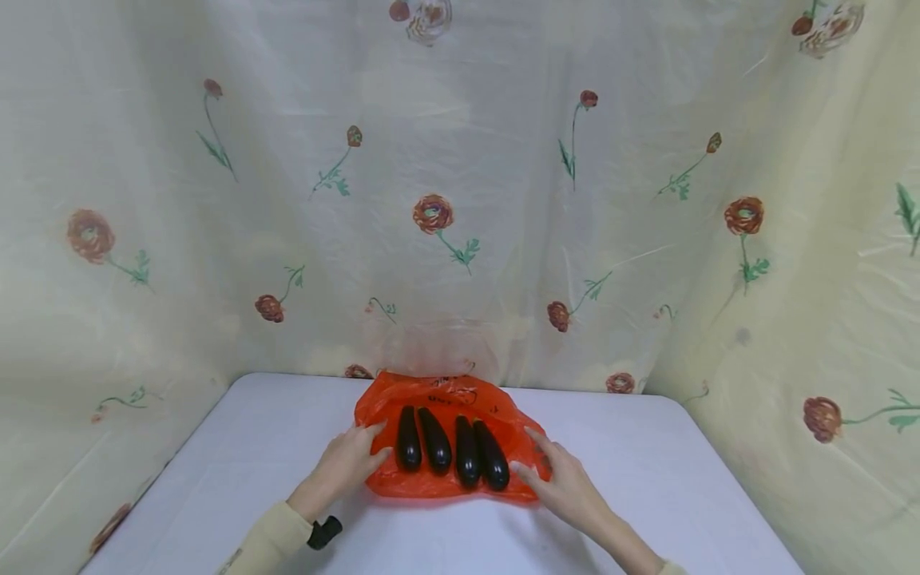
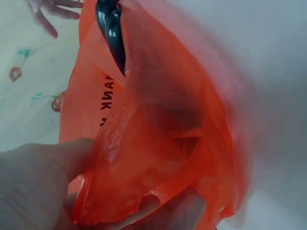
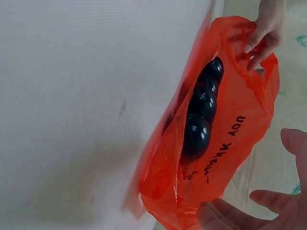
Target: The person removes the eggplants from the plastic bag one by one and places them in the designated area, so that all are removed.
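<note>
Several dark, glossy eggplants (image 1: 467, 451) lie side by side on a red plastic bag (image 1: 413, 485) near the middle of the table. Black lettering (image 3: 225, 143) shows on the bag. At the bag's left edge is my left hand (image 1: 345, 463); in the left wrist view its thumb (image 2: 72, 155) and fingers (image 2: 187, 206) hold the plastic between them, the fingers partly behind it. My right hand (image 1: 568, 483) is at the bag's right side, fingers spread, with nothing gripped. Whether its fingertips touch the plastic I cannot tell. In the right wrist view, the bag's near edge partly covers the eggplants.
The bag lies on a white table (image 1: 625, 455). A flower-printed sheet (image 1: 503, 176) hangs behind the table and along both sides, close to the bag's far edge. A black device (image 1: 325, 533) is on the left wrist.
</note>
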### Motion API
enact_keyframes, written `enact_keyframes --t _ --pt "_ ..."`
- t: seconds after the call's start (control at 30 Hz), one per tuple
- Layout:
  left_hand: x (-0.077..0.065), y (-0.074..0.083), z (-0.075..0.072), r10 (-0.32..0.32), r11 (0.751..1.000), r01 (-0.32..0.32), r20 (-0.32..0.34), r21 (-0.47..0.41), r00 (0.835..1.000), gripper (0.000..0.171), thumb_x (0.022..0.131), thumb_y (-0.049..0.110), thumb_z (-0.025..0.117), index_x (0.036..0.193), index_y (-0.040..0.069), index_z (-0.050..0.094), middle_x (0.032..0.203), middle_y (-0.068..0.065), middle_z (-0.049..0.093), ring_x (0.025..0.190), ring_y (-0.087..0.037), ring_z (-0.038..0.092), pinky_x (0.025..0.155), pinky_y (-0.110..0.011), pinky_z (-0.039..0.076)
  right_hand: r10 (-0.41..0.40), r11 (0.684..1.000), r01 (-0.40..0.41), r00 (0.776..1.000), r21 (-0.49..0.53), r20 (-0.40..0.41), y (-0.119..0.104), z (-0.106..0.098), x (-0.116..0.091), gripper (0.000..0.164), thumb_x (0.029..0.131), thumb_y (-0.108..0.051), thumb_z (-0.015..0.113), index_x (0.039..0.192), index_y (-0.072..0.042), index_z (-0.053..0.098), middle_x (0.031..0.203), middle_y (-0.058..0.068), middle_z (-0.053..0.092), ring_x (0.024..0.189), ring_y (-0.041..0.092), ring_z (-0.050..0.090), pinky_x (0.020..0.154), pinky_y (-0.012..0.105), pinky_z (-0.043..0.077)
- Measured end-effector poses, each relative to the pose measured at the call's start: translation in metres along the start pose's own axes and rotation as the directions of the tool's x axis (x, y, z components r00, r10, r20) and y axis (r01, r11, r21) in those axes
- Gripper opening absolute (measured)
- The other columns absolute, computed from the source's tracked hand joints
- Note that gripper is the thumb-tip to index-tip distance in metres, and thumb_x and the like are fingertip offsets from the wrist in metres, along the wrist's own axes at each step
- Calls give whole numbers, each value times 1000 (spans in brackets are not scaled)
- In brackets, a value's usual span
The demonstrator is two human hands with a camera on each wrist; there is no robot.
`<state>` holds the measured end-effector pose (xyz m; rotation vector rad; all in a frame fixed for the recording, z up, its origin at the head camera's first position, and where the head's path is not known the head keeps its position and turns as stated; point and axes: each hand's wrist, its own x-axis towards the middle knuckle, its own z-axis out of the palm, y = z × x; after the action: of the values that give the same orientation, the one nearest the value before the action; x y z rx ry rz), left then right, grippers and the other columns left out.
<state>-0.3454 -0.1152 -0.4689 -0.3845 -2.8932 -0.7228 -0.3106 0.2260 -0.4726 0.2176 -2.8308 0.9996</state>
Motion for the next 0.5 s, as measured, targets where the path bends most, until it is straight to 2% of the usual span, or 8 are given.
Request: enact_keyframes --t 0.1,0.27,0.4,0.5 --pt "-1 0 1 11 1000 -11 -27 -14 1000 50 86 17 72 129 -4 58 123 -21 64 71 -14 58 63 -31 55 -20 1000 20 1000 15 -8 -1 1 0 72 84 -55 66 144 -19 46 132 11 59 116 30 55 94 54 48" --pt "-5 1 1 37 997 -42 -78 -71 996 50 84 7 72 130 -5 57 120 -23 65 56 -10 47 47 -20 40 -19 999 19 1000 33 -9 -2 3 2 72 84 -54 67 144 -20 47 126 10 61 107 27 57 88 44 53" --pt "-7 3 1 67 990 -79 -108 -117 992 50 83 2 71 130 -8 56 117 -25 65 55 -9 47 46 -18 39 4 999 -4 1000 51 5 -3 4 3 73 83 -57 66 143 -21 47 125 9 62 106 26 58 86 42 54" --pt "-8 4 1 82 984 -100 -123 -147 989 50 82 -1 70 130 -9 55 118 -26 65 61 -9 50 47 -18 40 15 997 -16 1000 81 14 -3 5 4 74 82 -59 66 142 -19 48 123 9 63 106 25 59 85 41 54"
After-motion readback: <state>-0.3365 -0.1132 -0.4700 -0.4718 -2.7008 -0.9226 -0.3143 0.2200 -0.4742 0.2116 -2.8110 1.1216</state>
